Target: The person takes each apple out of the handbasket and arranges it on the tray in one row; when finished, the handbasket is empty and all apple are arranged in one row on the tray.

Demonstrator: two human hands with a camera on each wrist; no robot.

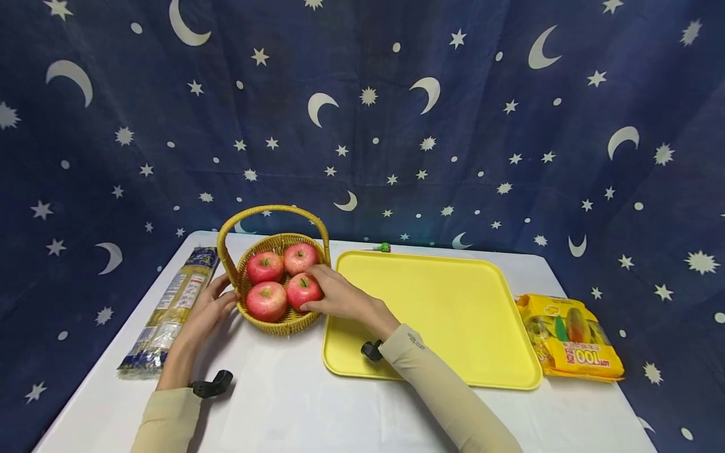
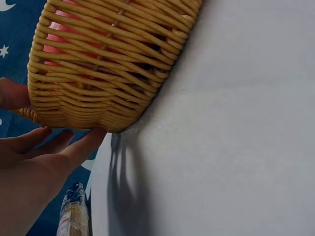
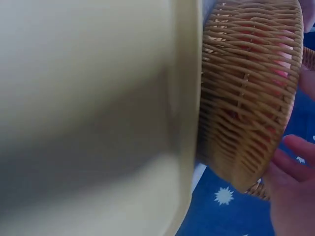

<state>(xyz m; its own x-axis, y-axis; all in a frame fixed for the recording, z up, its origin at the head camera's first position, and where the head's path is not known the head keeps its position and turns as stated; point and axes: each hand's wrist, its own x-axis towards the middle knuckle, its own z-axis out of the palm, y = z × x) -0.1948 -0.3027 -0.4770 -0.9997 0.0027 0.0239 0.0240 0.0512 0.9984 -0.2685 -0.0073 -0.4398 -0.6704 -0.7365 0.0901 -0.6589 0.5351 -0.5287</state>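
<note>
A wicker basket (image 1: 280, 324) with a tall arched handle stands at the left of the table and holds several red apples (image 1: 266, 301). My right hand (image 1: 343, 296) reaches over its right rim and grips the front right apple (image 1: 304, 289), thumb on the near side and fingers on the far side. On the opposite side, my left hand (image 1: 211, 308) holds the basket by the foot of the handle. The left wrist view shows the thumb at the rim and the fingertips (image 2: 96, 135) against the woven wall. In the right wrist view the right hand's apple is mostly hidden behind the basket wall.
A yellow tray (image 1: 430, 314) lies right of the basket, under the right forearm. Long clear packets (image 1: 172, 308) with blue ends lie left of the left arm. A yellow printed bag (image 1: 572, 340) is beyond the tray's right edge. A small green item (image 1: 385, 247) sits behind the tray.
</note>
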